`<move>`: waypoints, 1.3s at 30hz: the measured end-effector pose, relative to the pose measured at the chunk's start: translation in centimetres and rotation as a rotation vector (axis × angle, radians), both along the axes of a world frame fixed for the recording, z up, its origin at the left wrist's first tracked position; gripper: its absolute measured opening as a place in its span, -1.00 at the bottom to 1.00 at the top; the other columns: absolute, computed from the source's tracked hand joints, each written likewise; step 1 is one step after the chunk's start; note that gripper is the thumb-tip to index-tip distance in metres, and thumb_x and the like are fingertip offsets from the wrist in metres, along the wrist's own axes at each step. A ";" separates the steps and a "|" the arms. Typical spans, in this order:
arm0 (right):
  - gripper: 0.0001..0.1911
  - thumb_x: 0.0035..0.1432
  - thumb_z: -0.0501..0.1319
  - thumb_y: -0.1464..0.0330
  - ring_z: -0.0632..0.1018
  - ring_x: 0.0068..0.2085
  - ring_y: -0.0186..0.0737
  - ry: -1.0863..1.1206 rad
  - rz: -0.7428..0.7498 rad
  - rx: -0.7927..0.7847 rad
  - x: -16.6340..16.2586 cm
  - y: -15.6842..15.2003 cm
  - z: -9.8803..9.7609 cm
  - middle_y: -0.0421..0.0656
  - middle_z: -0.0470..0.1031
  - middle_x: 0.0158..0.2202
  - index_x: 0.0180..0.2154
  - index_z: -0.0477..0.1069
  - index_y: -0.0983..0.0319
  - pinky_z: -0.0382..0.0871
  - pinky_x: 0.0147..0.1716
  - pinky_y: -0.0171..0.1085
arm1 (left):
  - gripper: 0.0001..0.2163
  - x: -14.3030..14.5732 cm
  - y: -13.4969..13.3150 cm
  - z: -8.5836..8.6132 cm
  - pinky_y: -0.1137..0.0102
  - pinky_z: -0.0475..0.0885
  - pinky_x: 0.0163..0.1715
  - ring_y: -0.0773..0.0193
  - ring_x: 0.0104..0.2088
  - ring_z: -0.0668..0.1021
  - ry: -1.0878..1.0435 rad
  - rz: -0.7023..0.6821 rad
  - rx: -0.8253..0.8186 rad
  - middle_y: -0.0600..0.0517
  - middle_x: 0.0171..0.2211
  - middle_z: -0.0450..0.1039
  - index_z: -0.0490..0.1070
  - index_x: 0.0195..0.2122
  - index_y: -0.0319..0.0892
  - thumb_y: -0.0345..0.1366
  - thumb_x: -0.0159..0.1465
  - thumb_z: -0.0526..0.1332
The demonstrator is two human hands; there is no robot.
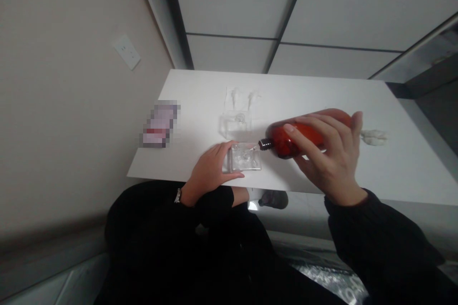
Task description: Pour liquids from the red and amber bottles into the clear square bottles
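A large amber-red bottle [282, 140] lies tilted in my right hand [331, 157], its dark threaded neck pointing left and down. A thin stream of clear liquid seems to run from its mouth into a clear square container [246, 158] on the table. My left hand [213, 169] grips that container from its left side, thumb along the near edge and fingers at the far edge. Just behind it stands a second clear square piece [236, 125], apart from my hands; whether it is a lid or another container I cannot tell.
Two small whitish translucent pieces [250, 97] lie farther back on the white table [200, 90]. A pixelated pinkish rectangle [159, 124] is at the left. A crumpled whitish item [374, 137] lies right of the bottle. A wall with a socket [127, 51] borders the left side.
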State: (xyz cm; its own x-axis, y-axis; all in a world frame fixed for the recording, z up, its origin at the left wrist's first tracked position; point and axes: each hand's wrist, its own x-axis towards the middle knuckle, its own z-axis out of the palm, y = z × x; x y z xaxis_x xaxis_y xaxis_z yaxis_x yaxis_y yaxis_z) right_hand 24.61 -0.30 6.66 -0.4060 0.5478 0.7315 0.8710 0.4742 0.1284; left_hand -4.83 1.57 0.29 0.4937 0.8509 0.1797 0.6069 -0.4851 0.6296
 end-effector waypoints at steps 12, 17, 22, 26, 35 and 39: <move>-0.06 0.30 0.37 0.56 0.64 0.18 0.15 -0.006 0.045 0.033 0.3 0.2 0.4 -0.04 0.63 0.21 0.54 0.16 -0.13 0.24 0.40 0.48 | -0.26 0.0 0.1 0.0 -0.07 0.51 0.28 -0.16 0.26 0.60 -0.010 -0.001 -0.012 -0.18 0.26 0.54 0.30 0.35 -0.07 -0.15 0.21 0.58; -0.13 0.35 0.31 0.55 0.63 0.20 0.19 -0.018 0.019 -0.018 0.6 -0.1 0.6 -0.07 0.63 0.24 0.51 0.19 -0.21 0.28 0.34 0.53 | -0.25 0.0 0.1 0.0 -0.10 0.51 0.28 -0.18 0.27 0.59 -0.011 -0.005 -0.014 -0.20 0.27 0.53 0.29 0.35 -0.09 -0.14 0.21 0.58; -0.05 0.33 0.31 0.56 0.63 0.20 0.19 -0.022 -0.015 0.003 0.3 -0.1 0.8 -0.09 0.63 0.23 0.54 0.09 -0.24 0.32 0.33 0.52 | -0.24 -0.1 0.1 -0.1 -0.12 0.49 0.30 -0.21 0.28 0.58 -0.015 -0.001 -0.013 -0.21 0.27 0.52 0.29 0.36 -0.11 -0.15 0.21 0.59; -0.14 0.35 0.28 0.54 0.62 0.22 0.21 -0.007 -0.015 -0.029 0.5 -0.1 0.7 -0.12 0.61 0.26 0.48 0.21 -0.28 0.28 0.34 0.54 | -0.26 -0.1 0.0 0.1 -0.10 0.51 0.29 -0.20 0.27 0.59 -0.008 -0.003 -0.018 -0.20 0.26 0.54 0.30 0.35 -0.11 -0.15 0.22 0.58; -0.16 0.34 0.30 0.55 0.64 0.19 0.20 -0.025 -0.018 0.024 0.4 0.1 1.0 -0.10 0.63 0.23 0.47 0.25 -0.24 0.33 0.32 0.52 | -0.26 0.0 0.1 0.0 -0.10 0.52 0.26 -0.19 0.25 0.60 -0.014 0.001 -0.013 -0.19 0.24 0.54 0.30 0.35 -0.10 -0.14 0.21 0.58; -0.16 0.35 0.31 0.53 0.63 0.20 0.24 -0.017 -0.007 0.020 0.6 0.0 1.2 -0.10 0.63 0.23 0.48 0.24 -0.25 0.26 0.34 0.61 | -0.24 -0.1 0.1 -0.1 -0.11 0.52 0.26 -0.21 0.25 0.60 -0.024 -0.002 -0.019 -0.22 0.25 0.54 0.31 0.35 -0.11 -0.15 0.19 0.59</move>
